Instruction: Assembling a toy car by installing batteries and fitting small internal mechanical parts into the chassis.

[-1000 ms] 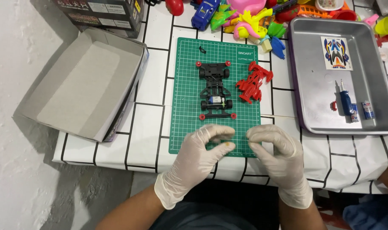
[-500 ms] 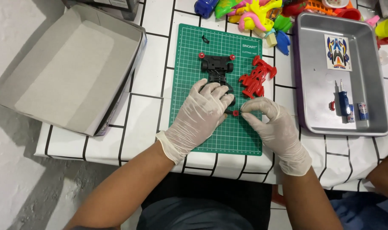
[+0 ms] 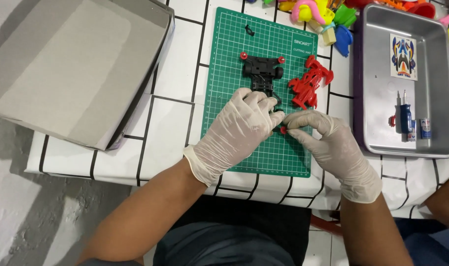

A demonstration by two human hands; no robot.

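While both hands pinch chassis rear, mat edge clear.

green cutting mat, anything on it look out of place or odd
One thing stands out: a small black part lies alone near the top edge of the green cutting mat, apart from the black toy car chassis and the red plastic body shell. Nothing looks spilled or broken.
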